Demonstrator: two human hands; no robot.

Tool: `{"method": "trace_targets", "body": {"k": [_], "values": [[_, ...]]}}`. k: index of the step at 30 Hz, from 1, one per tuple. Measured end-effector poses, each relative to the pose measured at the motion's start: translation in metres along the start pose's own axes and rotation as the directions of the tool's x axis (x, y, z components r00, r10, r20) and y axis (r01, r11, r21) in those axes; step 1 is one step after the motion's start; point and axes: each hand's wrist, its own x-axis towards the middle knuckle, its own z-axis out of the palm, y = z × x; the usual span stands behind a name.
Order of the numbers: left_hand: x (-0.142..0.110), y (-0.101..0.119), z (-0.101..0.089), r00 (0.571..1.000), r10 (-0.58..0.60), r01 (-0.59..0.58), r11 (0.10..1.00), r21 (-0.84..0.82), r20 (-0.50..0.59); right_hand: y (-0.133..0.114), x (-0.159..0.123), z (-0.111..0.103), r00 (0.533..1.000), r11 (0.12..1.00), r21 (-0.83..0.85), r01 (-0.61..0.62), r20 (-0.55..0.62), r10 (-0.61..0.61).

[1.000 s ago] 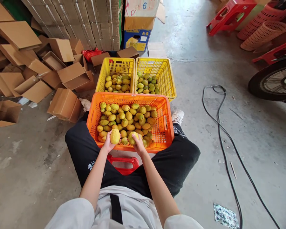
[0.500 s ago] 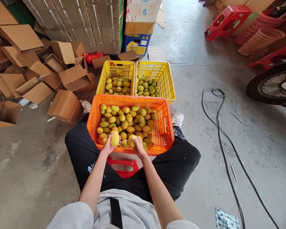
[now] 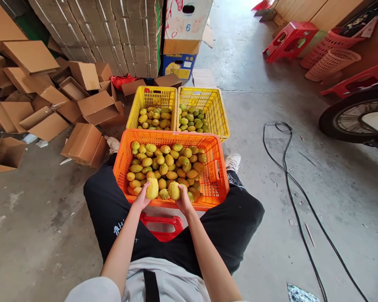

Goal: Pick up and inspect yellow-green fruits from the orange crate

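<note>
Fruit in hands (carton: "6")

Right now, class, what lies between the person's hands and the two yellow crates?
In the head view, yellow-green fruits inside the orange plastic crate.

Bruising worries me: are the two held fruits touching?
Apart: the head view shows a gap between the left fruit, in the left hand, and the right fruit, in the right hand.
</note>
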Motion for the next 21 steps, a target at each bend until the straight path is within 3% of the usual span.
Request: {"method": "trace_targets", "body": {"k": [5,8,14,21], "values": [[0.0076,-0.0044,-0.0054,0.995,-0.007,-0.003,0.995,0.101,0.096,-0.0017,-0.0003,0.0013,0.998,0.996,0.052,-0.068,-0.012,0.068],[0.0086,-0.006,-0.0064,0.985,-0.006,-0.021,0.988,0.153,0.175,-0.0018,-0.003,0.0034,0.999,0.997,0.069,-0.03,-0.042,0.033],[0.003,-0.0091,-0.0087,0.963,0.114,-0.172,0.957,0.233,0.243,-0.0017,-0.0063,0.0043,0.997,0.997,0.083,0.008,-0.073,-0.002],[0.0036,-0.01,-0.0087,0.975,0.131,-0.178,0.944,0.277,0.18,-0.0013,-0.0075,0.0051,0.999,0.997,0.07,0.027,-0.04,-0.024]]}}
